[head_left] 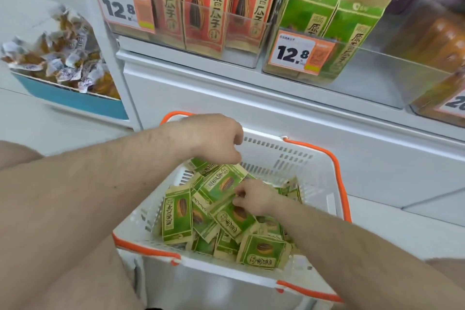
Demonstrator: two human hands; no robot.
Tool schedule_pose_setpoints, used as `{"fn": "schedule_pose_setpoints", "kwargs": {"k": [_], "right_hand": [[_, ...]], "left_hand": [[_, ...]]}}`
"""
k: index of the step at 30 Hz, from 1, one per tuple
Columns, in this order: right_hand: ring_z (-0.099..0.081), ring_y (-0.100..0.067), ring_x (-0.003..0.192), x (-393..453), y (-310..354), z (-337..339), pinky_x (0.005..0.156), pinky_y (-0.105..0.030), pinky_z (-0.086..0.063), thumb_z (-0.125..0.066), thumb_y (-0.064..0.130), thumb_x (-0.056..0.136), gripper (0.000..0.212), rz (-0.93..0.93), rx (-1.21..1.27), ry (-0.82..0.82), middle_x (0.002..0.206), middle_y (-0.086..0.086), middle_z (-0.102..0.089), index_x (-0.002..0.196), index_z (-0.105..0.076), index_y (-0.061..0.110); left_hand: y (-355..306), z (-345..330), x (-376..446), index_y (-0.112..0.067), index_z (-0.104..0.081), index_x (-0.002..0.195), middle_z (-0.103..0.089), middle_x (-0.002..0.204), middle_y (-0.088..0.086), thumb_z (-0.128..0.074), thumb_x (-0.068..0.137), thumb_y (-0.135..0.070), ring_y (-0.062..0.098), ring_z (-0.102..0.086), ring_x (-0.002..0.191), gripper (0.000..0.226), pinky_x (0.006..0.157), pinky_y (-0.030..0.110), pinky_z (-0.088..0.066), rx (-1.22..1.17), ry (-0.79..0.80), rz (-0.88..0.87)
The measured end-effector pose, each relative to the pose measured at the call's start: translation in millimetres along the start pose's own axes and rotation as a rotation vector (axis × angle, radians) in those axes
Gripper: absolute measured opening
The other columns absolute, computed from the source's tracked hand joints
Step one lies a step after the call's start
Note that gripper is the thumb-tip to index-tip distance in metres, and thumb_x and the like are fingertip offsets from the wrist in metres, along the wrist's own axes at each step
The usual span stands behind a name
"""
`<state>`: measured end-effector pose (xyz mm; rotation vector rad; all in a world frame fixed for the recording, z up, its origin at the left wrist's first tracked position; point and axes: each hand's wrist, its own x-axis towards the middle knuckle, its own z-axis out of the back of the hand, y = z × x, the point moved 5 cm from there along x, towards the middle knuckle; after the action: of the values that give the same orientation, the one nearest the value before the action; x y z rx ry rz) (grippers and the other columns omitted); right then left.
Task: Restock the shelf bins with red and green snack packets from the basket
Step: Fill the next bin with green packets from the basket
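Note:
A white basket (pixel 297 156) with orange handles sits on the floor below me, holding several green snack packets (pixel 176 219). My left hand (pixel 214 136) reaches in from the left and pinches the top corner of one green packet (pixel 221 184). My right hand (pixel 254 196) lies on the pile, its fingers curled round the edge of the same packet or one beneath it. On the shelf above, a clear bin holds upright red packets (pixel 206 7). The bin to its right holds green packets (pixel 327 30).
Price tags reading 12.8 hang on both bins (pixel 120 9) (pixel 294 54). A blue bin of small wrapped snacks (pixel 57 50) stands at the left. Orange packages (pixel 437 43) fill the shelf's right end. The white shelf base (pixel 251 103) rises just behind the basket.

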<state>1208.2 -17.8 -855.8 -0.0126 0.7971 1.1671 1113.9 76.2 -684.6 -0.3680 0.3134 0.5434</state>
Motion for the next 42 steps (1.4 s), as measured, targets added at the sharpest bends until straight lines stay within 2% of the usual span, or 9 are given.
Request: {"fn": "schedule_pose_setpoints", "kwargs": {"k": [4,9,14,18,21,26,33,38,42], "right_hand": [[-0.059,-0.016,0.063,-20,-10,78,0.062,-0.029,-0.054,-0.057,0.019,0.099,0.020,-0.067,0.358,-0.251,0.078,-0.008,-0.062,0.094,-0.060,-0.001],[-0.057,-0.019,0.058,-63,-28,143,0.066,-0.036,-0.048,-0.048,0.014,0.104,0.014,-0.141,0.930,-0.554,0.076,-0.010,-0.063,0.105,-0.060,0.007],[-0.064,-0.019,0.071,-88,-23,144,0.069,-0.031,-0.052,-0.037,0.009,0.107,0.021,-0.162,1.538,-0.556,0.087,-0.008,-0.068,0.102,-0.057,0.010],[-0.073,-0.020,0.079,-91,-4,127,0.067,-0.031,-0.054,-0.037,0.006,0.106,0.024,-0.151,1.774,-0.473,0.103,-0.012,-0.070,0.120,-0.056,0.008],[-0.075,-0.019,0.082,-90,8,115,0.069,-0.031,-0.058,-0.042,0.006,0.104,0.034,-0.117,1.817,-0.393,0.121,-0.015,-0.067,0.137,-0.048,0.004],[-0.065,-0.015,0.075,-93,24,107,0.075,-0.030,-0.052,-0.048,0.007,0.101,0.024,-0.047,1.694,-0.309,0.095,-0.001,-0.073,0.117,-0.065,0.014],[-0.054,-0.015,0.086,-110,-5,146,0.071,-0.028,-0.039,-0.072,0.019,0.081,0.027,-0.094,1.226,-0.622,0.097,0.000,-0.065,0.108,-0.069,0.016],[-0.052,0.003,0.058,-115,7,159,0.057,-0.017,-0.037,-0.064,0.013,0.094,0.025,0.142,1.000,-0.535,0.082,0.009,-0.067,0.119,-0.068,0.014],[-0.047,-0.006,0.049,-122,2,163,0.050,-0.020,-0.037,-0.066,0.009,0.093,0.012,0.170,0.943,-0.497,0.072,0.002,-0.064,0.105,-0.068,0.006]], "left_hand": [[19,8,-3,-0.024,-0.061,0.122,-0.062,0.122,-0.008,-0.060,0.089,-0.043,0.016,-0.059,0.110,0.039,0.097,0.036,-0.049,-0.089,0.019,0.117],[13,-12,-9,-0.020,-0.071,0.087,-0.075,0.093,-0.005,-0.054,0.095,-0.044,0.015,-0.072,0.086,0.031,0.081,0.031,-0.053,-0.315,0.292,0.106],[-26,-50,-8,-0.030,-0.058,0.121,-0.067,0.120,-0.009,-0.048,0.098,-0.049,0.011,-0.067,0.101,0.031,0.091,0.032,-0.054,-0.840,0.384,0.058],[-39,-53,0,-0.025,-0.054,0.120,-0.065,0.121,-0.006,-0.054,0.095,-0.045,0.015,-0.066,0.105,0.032,0.098,0.040,-0.050,-1.306,0.147,0.177],[-36,-48,5,-0.021,-0.058,0.111,-0.068,0.115,-0.006,-0.062,0.090,-0.043,0.016,-0.066,0.103,0.030,0.098,0.041,-0.048,-1.584,-0.077,0.246],[-25,-34,10,-0.017,-0.059,0.105,-0.075,0.105,-0.001,-0.065,0.092,-0.027,0.017,-0.069,0.100,0.017,0.095,0.039,-0.047,-1.866,-0.321,0.242],[1,5,2,-0.021,-0.066,0.106,-0.075,0.099,-0.007,-0.062,0.095,-0.011,0.016,-0.067,0.093,0.016,0.076,0.033,-0.049,-1.409,-0.498,0.099],[-12,9,-2,-0.020,-0.066,0.106,-0.075,0.100,-0.001,-0.061,0.095,-0.011,0.017,-0.068,0.088,0.016,0.070,0.029,-0.052,-1.197,-0.420,0.001],[-26,19,-3,-0.028,-0.066,0.099,-0.074,0.095,-0.004,-0.060,0.096,-0.011,0.011,-0.066,0.081,0.018,0.066,0.025,-0.051,-1.096,-0.408,-0.074]]}}
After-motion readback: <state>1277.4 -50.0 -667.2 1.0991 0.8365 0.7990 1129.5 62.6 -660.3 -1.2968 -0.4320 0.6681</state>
